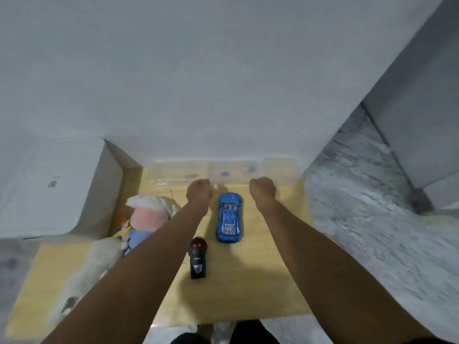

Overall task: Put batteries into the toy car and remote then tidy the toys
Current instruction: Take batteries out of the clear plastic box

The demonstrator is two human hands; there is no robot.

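A blue toy car (229,221) stands on the light wooden table (268,281), its nose pointing away from me. Just in front of it, nearer to me, lies a black remote (198,257) with two red buttons. Both my arms stretch out over the table. My left hand (199,190) is curled into a fist left of the car's nose and holds nothing that I can see. Right of the car, my right hand (262,189) is also a fist, with nothing visible in it.
Clear plastic boxes (223,171) with blue pieces inside line the table's far edge against the white wall. A pink and blue plush toy (146,219) and a white plush toy (94,264) lie at the left. A white box (49,187) stands further left.
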